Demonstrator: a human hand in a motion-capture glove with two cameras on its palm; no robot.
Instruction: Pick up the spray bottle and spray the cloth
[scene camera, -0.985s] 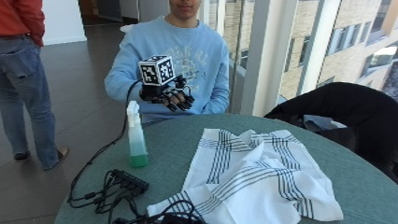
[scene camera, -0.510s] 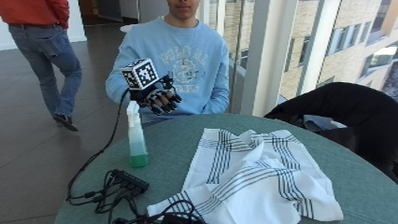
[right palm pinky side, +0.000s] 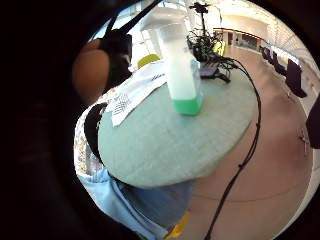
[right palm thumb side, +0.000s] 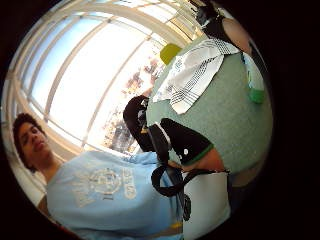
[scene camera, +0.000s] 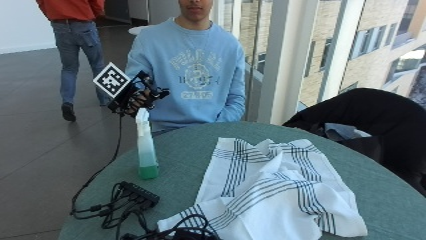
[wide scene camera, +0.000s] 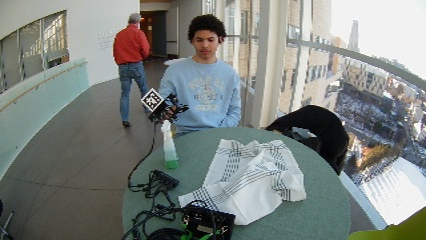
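Step in hand looked like the reach. The gloved right hand (scene camera: 138, 95) hung in the air just above and behind the head of the bottle (scene camera: 146, 145), not touching it. Its fingers looked loosely curled around nothing, so the grip was empty; exact finger spread was hard to read behind the glove hardware.

The bottle stood upright near the surface (scene camera: 200, 155) edge on the person's right, well apart from the hand's wrist cable run and just beside the cloth (scene camera: 266, 192). Bottle was tall, slim, translucent plastic with a white trigger head and green liquid low in the base.

The cloth lay rumpled and spread over the middle of the surface, white with dark stripe bands, soft folds, one corner hanging toward the near edge. The surface was round, with a matte green-grey top.

Next move, by my reading: lower the hand onto the bottle's neck, wrap the fingers below the trigger, lift, then aim the nozzle at the cloth.
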